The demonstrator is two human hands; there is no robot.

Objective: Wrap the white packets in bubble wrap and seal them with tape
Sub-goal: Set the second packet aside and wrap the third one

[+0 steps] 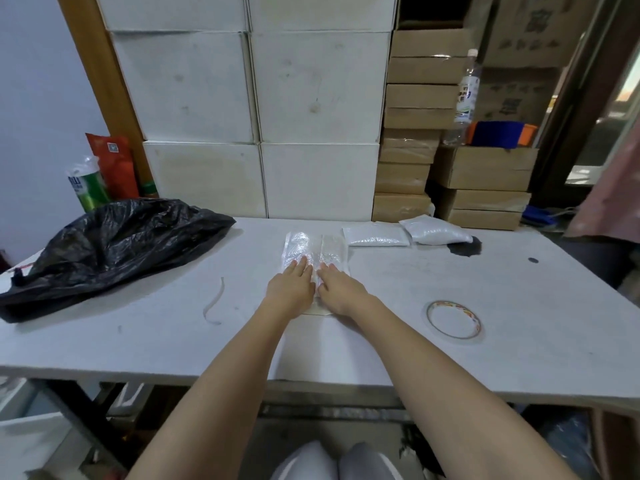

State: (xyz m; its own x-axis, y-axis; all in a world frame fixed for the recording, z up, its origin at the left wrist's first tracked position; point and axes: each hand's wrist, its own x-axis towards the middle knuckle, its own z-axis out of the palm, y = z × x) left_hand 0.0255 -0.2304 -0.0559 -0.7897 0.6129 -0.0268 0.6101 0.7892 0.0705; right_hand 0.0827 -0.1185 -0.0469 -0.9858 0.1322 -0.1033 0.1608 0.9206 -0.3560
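1. Head camera, looking down at the long white table, and both bare arms reach forward to the middle of it.
2. The left hand lies flat, fingers straight and together, pressing down on the clear bubble-wrap bundle; it grasps nothing, just an open palm on the plastic.
3. The right hand mirrors it just beside, fingers straight and spread a little, also pressing the near part of the bundle rather than gripping it.
4. The bundle runs away from the hands toward the far side of the table, folded lengthwise, with a seam between the two hands; what it holds inside is too blurred to tell.
5. To the right of its far end lie two flat white packets of pale granules: the nearer-in one just beside the bundle, the other touching it further right, at the table's far edge.
6. A thin roll of clear tape with a coloured core lies flat on the table to the right of the right hand, well apart from it.
7. Far left, a crumpled black plastic bag sprawls over the table's corner, and a curled strip of white backing lies between it and the left hand.
8. Behind the table, stacked white cartons stand left of stacked brown cardboard boxes, with a clear plastic bottle standing on boxes to the right.
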